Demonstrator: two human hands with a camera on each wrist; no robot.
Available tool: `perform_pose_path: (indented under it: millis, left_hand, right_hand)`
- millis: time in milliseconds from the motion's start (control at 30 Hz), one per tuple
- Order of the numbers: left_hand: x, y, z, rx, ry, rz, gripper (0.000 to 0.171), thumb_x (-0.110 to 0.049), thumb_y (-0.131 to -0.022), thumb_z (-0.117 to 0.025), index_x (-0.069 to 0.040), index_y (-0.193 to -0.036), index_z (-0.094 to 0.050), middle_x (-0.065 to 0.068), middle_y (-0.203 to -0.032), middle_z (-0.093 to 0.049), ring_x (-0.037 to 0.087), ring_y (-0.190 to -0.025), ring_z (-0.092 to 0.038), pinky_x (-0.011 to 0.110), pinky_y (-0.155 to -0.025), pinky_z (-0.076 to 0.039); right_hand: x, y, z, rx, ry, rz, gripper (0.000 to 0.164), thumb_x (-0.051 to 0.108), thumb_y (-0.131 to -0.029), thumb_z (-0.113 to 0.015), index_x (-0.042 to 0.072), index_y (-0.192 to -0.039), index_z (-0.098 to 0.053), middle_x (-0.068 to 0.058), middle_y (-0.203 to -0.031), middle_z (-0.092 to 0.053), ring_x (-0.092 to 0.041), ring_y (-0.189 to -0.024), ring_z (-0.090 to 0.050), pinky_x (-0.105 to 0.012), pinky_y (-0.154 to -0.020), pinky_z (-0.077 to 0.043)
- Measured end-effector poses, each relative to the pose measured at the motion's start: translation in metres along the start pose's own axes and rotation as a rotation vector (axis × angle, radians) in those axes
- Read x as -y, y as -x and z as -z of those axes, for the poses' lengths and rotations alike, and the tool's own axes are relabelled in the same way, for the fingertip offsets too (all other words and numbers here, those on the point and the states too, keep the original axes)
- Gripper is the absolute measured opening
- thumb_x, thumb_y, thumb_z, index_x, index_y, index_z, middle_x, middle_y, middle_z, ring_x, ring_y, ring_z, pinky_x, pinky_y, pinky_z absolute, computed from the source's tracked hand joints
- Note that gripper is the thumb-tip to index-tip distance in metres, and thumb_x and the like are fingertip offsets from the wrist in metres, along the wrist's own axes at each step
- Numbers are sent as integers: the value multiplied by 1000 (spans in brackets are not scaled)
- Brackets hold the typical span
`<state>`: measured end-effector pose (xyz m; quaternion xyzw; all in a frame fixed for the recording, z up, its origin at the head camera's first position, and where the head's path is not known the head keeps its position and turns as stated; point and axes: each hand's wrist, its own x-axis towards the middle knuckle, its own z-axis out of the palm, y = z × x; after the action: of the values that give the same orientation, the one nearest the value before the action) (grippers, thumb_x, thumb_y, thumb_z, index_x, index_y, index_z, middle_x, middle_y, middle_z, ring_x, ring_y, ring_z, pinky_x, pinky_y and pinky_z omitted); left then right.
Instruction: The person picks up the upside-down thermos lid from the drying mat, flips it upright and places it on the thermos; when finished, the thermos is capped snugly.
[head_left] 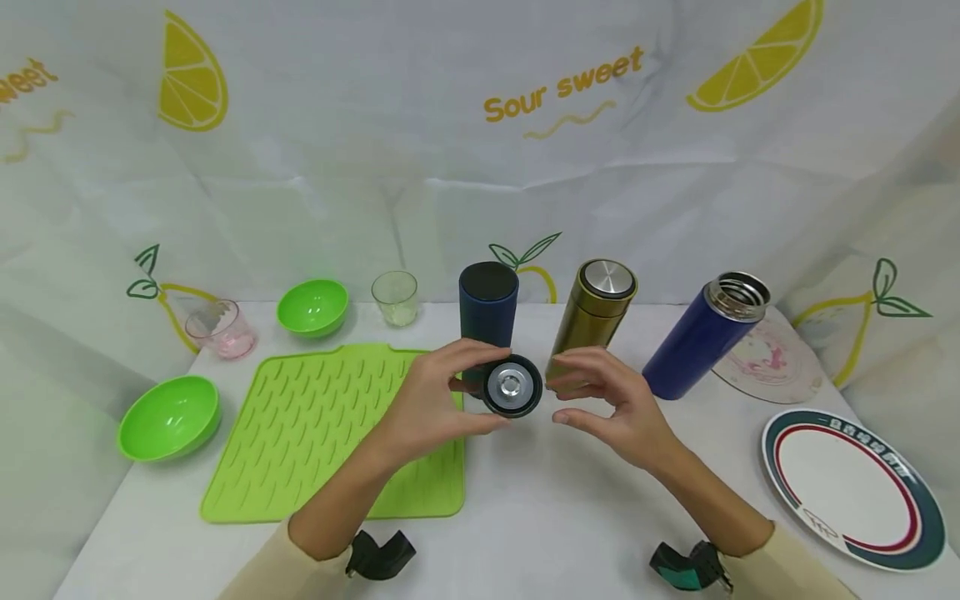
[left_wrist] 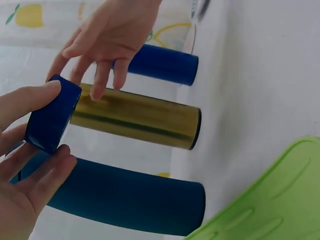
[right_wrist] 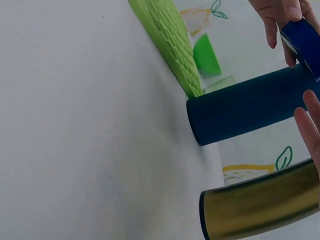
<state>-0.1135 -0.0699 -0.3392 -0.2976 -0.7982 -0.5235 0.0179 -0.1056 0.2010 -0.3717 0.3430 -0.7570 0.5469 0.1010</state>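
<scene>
A blue bottle lid (head_left: pixel 513 387), its steel-centred underside facing the head camera, is pinched between the thumb and fingers of my left hand (head_left: pixel 442 392). In the left wrist view the lid (left_wrist: pixel 54 114) shows its blue side. My right hand (head_left: pixel 618 404) is just right of the lid, apart from it, fingers bent loosely around nothing. Behind the hands stand a dark blue thermos (head_left: pixel 489 304) with its lid on and a gold thermos (head_left: pixel 592 308) with a steel-topped lid. Farther right, a blue thermos (head_left: pixel 697 342) stands lidless, its steel mouth showing.
A green drying mat (head_left: pixel 315 450) lies at left. Around it are two green bowls (head_left: pixel 168 417), a pinkish glass (head_left: pixel 223 331) and a clear glass (head_left: pixel 395 298). At right are a white plate with a dark green rim (head_left: pixel 847 487) and a round pink-patterned mat (head_left: pixel 776 362).
</scene>
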Motion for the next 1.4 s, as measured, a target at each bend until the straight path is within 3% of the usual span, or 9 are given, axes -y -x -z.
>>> perform_pose_path:
  millis: [100, 300, 467, 600, 867, 967, 1167, 1267, 1400]
  left_hand:
    - [1, -2, -5, 14, -5, 5, 66, -11, -70, -93, -11, -131, -68, 4, -128, -70, 18, -108, -71, 20, -79, -62]
    - [2, -5, -9, 22, 12, 15, 63, -9, -70, -93, -8, -128, -68, 6, -124, -73, 19, -103, -73, 25, -81, -64]
    - [4, -6, -10, 23, 3, 28, 63, -9, -70, -93, -8, -128, -68, 7, -125, -73, 19, -106, -73, 24, -85, -63]
    - [5, -5, -11, 31, 0, 27, 64, -8, -69, -93, -8, -128, -68, 7, -125, -73, 20, -110, -72, 21, -86, -62]
    - [4, -4, -10, 50, 19, -4, 69, -11, -69, -94, -9, -132, -66, 7, -129, -70, 20, -108, -72, 20, -86, -61]
    - [3, -4, -9, 26, 32, 38, 65, -15, -74, -92, -13, -133, -66, 6, -128, -71, 19, -103, -73, 21, -82, -62]
    - [3, -5, -7, -35, 70, 171, 36, -18, -86, -82, -14, -121, -74, 5, -113, -78, 15, -95, -73, 23, -75, -63]
    - [2, -5, -7, -57, 127, 176, 30, -13, -85, -82, -10, -115, -77, 9, -111, -77, 19, -95, -74, 23, -74, -64]
    - [0, -5, -8, -96, 160, 131, 34, -4, -81, -84, -5, -115, -76, 13, -113, -76, 25, -101, -75, 25, -78, -64]
  right_hand:
    - [0, -2, -5, 24, -51, -3, 60, -17, -76, -78, -9, -132, -58, 10, -132, -61, -6, -110, -71, -27, -89, -62]
    - [-4, -2, -9, 30, -111, -24, 49, -17, -81, -74, -8, -127, -63, 7, -135, -62, -4, -116, -68, -27, -88, -62]
    - [-7, -2, -11, 34, -136, -49, 45, -16, -82, -73, -9, -126, -64, 4, -134, -61, -5, -118, -67, -26, -90, -62]
    - [-7, -1, -12, 54, -164, -90, 44, -15, -83, -73, -10, -125, -64, 9, -135, -60, -4, -120, -65, -25, -91, -61]
    - [-7, -3, -7, 67, -183, -49, 44, -17, -79, -75, -13, -121, -64, 7, -134, -61, -4, -119, -66, -25, -93, -61]
    - [-3, -5, -5, 54, -144, -72, 45, -16, -77, -77, -10, -120, -66, 9, -134, -61, -4, -117, -66, -26, -91, -61]
    - [2, -6, -6, 45, -93, -100, 44, -15, -76, -79, -8, -118, -69, 11, -133, -61, -5, -117, -66, -27, -87, -63]
    - [2, -6, -8, 47, -105, -102, 41, -15, -77, -78, -6, -116, -69, 11, -135, -59, -5, -118, -65, -28, -87, -63]
    - [4, -5, -10, 48, -203, -132, 40, -16, -81, -74, -8, -119, -62, 9, -139, -56, -8, -122, -65, -30, -89, -62]
